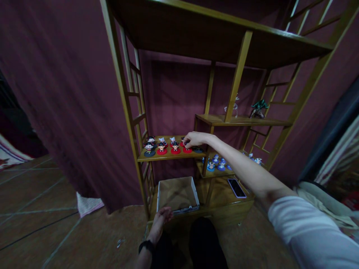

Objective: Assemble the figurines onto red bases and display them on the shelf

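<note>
My right hand (194, 139) reaches over the left shelf, fingers closed around the top of a small figurine with a red round base (187, 150). That base rests on the shelf or just above it; I cannot tell which. Beside it stand a dark-haired figurine on a red base (175, 148), another like it (162, 148), and a black-haired figurine on a dark base (149, 148). More figurines form a back row, including a grey-white one (172, 141). Low down, my left hand (164, 216), loosely bent and holding nothing visible, is by the front edge of an open cardboard box (177, 192).
A wooden shelf unit (237, 74) fills the front. Blue and purple figurines (221, 164) stand on a lower right shelf, above a phone (237, 188). A green ornament (259, 108) and a clear ornament (236, 106) sit higher up. A purple curtain (70, 93) hangs at left.
</note>
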